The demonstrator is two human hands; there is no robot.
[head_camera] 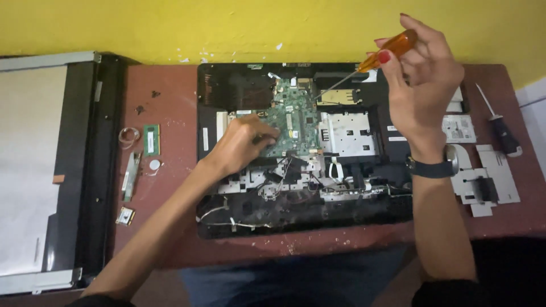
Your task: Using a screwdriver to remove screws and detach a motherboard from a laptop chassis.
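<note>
Head view, right hand (424, 85) fingers gripping amber-handled screwdriver (372, 58), left hand (242, 145) fingers curled on green motherboard (294, 116), open black chassis (227, 91)

Two bare forearms enter from the lower edge. Dark sleeve cuffs show only at the bottom, one on each arm near the frame edge. Right wrist: dark wristwatch with a black band and a rounded silvery case (441, 165) sitting at the outer side of the wrist. Right hand (424, 85): red-painted nails, seen on the thumb and one upper fingertip. Left hand (242, 145): no ring, no band visible; nails hidden. Lap area between the arms: blue denim-like trousers (296, 278).
</note>
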